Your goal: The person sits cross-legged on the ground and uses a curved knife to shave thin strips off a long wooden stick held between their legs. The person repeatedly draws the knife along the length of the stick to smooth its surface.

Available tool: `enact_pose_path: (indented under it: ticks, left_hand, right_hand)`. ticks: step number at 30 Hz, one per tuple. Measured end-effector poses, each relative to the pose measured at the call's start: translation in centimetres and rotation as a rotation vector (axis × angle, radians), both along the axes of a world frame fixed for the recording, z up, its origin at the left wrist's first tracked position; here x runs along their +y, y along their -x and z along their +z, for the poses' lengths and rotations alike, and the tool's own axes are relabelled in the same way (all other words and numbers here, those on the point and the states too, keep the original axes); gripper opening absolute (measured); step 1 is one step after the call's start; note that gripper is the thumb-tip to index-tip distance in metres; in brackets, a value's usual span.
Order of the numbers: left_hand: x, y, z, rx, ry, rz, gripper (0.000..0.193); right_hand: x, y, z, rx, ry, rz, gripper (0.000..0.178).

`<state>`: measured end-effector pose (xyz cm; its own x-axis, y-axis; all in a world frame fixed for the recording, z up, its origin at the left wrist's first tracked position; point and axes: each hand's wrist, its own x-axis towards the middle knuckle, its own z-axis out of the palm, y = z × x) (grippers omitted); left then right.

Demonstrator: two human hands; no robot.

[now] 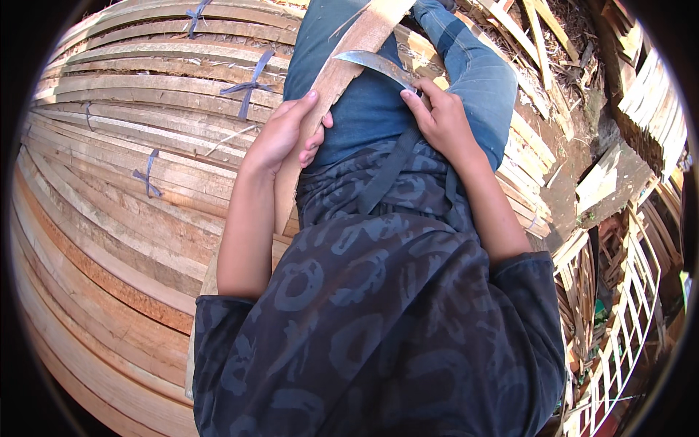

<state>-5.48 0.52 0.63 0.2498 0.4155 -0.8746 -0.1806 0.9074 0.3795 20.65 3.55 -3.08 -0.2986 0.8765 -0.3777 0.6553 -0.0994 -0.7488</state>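
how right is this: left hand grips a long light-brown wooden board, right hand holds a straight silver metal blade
Not quite: the silver metal blade is curved, not straight, as the head view shows. The rest stands: the right hand holds it, and the left hand grips the long light-brown wooden board.

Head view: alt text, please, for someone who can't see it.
A person's right hand holds a curved knife across a rough board gripped in the left hand. Wooden strips bundled with blue-grey bands lie to the left.
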Motion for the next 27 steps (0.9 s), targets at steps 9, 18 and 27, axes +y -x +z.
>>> enact_pose_path:
  ticks: [9,18,27]
  left_hand:
    - [0.0,0.1,-0.8,-0.066,0.078,0.06,0.048]
    - [-0.2,-0.2,-1.0,-0.078,0.038,0.065,0.049]
    - [0.0,-0.2,-1.1,-0.069,0.026,0.034,0.049]
  right_hand:
    - [0.3,-0.4,-3.1,-0.223,-0.365,0.085,0.039]
    - [2.3,-1.6,-5.5,-0.366,-0.531,0.04,0.038]
    - [3.6,-2.8,-4.3,-0.333,-0.29,-0.024,0.043]
